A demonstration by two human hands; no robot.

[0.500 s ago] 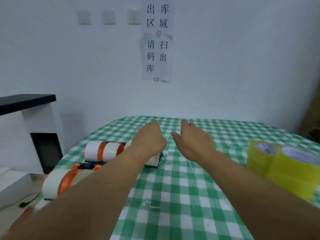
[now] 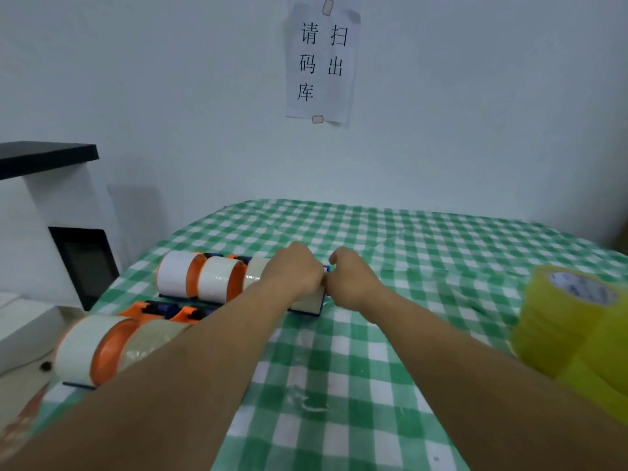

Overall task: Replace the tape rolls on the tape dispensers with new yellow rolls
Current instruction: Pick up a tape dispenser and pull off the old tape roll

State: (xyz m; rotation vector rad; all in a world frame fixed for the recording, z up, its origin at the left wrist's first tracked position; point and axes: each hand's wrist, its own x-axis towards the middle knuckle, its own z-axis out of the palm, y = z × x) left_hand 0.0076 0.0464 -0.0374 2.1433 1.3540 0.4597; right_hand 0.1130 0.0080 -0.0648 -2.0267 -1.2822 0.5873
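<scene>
The left hand (image 2: pixel 294 270) is curled over the end dispenser (image 2: pixel 307 302), the rightmost of the far row (image 2: pixel 200 280) on the checked table (image 2: pixel 339 351), and holds it. The right hand (image 2: pixel 353 282) touches the left one at the dispenser's right side with fingers bent; whether it pinches anything I cannot tell. The yellow rolls (image 2: pixel 571 321) stand well apart, at the right.

Plain white wall (image 2: pixel 170 79), soft even light. White paper notice with black Chinese characters (image 2: pixel 321 62) taped to it, pinkish tabs top and bottom. At left, a white cabinet (image 2: pixel 51 205) under a flat black top (image 2: pixel 47 156), with a dark rectangular recess (image 2: pixel 85 263) in its front. Green-and-white checked tablecloth (image 2: pixel 407 239) covers the table near the wall.
</scene>
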